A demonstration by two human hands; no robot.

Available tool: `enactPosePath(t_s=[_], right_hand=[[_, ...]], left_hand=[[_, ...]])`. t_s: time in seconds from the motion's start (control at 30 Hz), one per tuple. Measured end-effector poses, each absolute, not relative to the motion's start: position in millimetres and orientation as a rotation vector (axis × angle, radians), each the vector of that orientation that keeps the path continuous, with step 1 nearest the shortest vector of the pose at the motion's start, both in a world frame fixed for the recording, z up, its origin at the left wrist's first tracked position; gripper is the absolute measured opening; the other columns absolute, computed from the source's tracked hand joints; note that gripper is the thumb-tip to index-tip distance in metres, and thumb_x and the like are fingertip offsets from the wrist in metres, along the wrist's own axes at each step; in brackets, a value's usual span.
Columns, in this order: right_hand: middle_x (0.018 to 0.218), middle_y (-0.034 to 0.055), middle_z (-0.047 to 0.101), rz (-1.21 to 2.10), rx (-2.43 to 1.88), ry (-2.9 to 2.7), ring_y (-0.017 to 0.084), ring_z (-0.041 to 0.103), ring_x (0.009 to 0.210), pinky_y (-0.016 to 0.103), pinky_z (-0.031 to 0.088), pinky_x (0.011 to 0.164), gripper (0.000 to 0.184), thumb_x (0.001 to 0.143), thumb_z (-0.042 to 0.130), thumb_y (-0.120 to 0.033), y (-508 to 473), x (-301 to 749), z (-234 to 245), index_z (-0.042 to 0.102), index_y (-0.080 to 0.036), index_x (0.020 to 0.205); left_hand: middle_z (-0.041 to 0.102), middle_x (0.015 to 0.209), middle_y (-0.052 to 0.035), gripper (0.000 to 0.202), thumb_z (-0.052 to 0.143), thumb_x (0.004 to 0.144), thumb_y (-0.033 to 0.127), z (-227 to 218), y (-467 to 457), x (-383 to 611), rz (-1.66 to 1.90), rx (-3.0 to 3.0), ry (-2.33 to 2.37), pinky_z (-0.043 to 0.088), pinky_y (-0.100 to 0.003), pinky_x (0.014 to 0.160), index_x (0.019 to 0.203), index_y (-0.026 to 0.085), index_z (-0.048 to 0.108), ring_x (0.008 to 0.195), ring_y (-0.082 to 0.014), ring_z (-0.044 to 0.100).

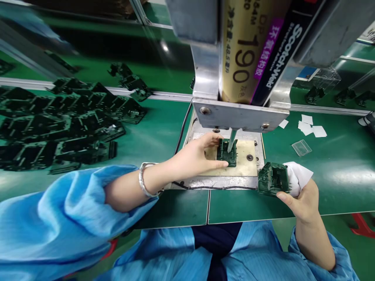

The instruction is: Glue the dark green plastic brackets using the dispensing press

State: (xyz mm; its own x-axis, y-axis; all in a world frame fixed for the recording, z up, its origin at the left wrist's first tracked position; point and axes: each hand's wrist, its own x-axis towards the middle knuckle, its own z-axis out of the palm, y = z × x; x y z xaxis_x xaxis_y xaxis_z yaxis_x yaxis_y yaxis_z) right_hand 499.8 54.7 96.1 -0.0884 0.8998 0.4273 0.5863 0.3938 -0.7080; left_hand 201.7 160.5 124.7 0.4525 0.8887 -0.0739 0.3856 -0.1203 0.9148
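Note:
My left hand (195, 156) pinches a small dark green plastic part (227, 153) and holds it on the beige pad of a metal base plate (222, 181). A thin dispensing nozzle (232, 139) comes down onto that part from an adhesive cartridge (249, 50) clamped in a metal bracket above. My right hand (303, 197) holds a second dark green plastic part (272, 178) together with a white cloth (297, 175), just right of the plate. A silver bracelet (143, 179) sits on my left wrist.
A large heap of dark plastic parts (64, 121) covers the green mat at the left. More parts (130, 80) lie on the belt behind. White paper squares (310, 127) and a clear plastic piece (301, 147) lie at the right. A black cable (183, 128) runs beside the plate.

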Motion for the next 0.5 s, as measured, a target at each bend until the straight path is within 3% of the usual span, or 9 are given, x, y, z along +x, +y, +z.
enactPosePath(t_s=[0.07, 0.17, 0.3, 0.4, 0.5], right_hand=[[0.090, 0.0053, 0.061, 0.470, -1.290, -1.784, 0.027, 0.058, 0.078, 0.035, 0.046, 0.067, 0.048, 0.092, 0.066, -0.065, 56, 500, 96, 0.062, -0.020, 0.107], [0.091, 0.0053, 0.062, 0.487, -1.281, -1.792, 0.027, 0.059, 0.079, 0.035, 0.046, 0.068, 0.048, 0.092, 0.066, -0.065, 56, 503, 96, 0.062, -0.020, 0.108], [0.092, 0.0044, 0.064, 0.578, -1.300, -1.805, 0.026, 0.060, 0.079, 0.033, 0.047, 0.068, 0.048, 0.092, 0.069, -0.061, 53, 500, 109, 0.062, -0.020, 0.114], [0.097, 0.0043, 0.065, 0.822, -1.328, -1.816, 0.026, 0.061, 0.083, 0.032, 0.048, 0.071, 0.044, 0.093, 0.069, -0.056, 53, 481, 129, 0.062, -0.020, 0.116], [0.096, 0.0050, 0.063, 1.226, -1.384, -1.763, 0.026, 0.060, 0.083, 0.031, 0.048, 0.069, 0.040, 0.089, 0.070, -0.054, 61, 449, 141, 0.062, -0.018, 0.104]], left_hand=[[0.069, 0.107, -0.0094, 0.052, 0.082, 0.065, 0.044, 130, 161, 202, 0.612, 1.604, 1.056, 0.054, -0.042, 0.095, 0.107, 0.019, 0.063, 0.102, -0.0276, 0.067], [0.069, 0.085, -0.0057, 0.039, 0.081, 0.065, 0.048, 142, 160, 202, 0.474, 1.493, 1.088, 0.057, -0.034, 0.073, 0.088, 0.020, 0.067, 0.080, -0.0238, 0.068], [0.055, 0.057, -0.0017, 0.044, 0.077, 0.063, 0.061, 151, 159, 201, 0.172, 1.379, 1.151, 0.043, -0.027, 0.047, 0.057, 0.021, 0.059, 0.052, -0.0175, 0.055], [0.050, 0.054, -0.0006, 0.051, 0.073, 0.064, 0.066, 155, 156, 195, -0.020, 1.335, 1.073, 0.040, -0.025, 0.047, 0.053, 0.020, 0.054, 0.050, -0.0152, 0.049], [0.059, 0.068, -0.0021, 0.046, 0.066, 0.075, 0.063, 161, 149, 171, -0.082, 1.443, 0.996, 0.049, -0.024, 0.057, 0.072, 0.017, 0.064, 0.062, -0.0167, 0.057]])
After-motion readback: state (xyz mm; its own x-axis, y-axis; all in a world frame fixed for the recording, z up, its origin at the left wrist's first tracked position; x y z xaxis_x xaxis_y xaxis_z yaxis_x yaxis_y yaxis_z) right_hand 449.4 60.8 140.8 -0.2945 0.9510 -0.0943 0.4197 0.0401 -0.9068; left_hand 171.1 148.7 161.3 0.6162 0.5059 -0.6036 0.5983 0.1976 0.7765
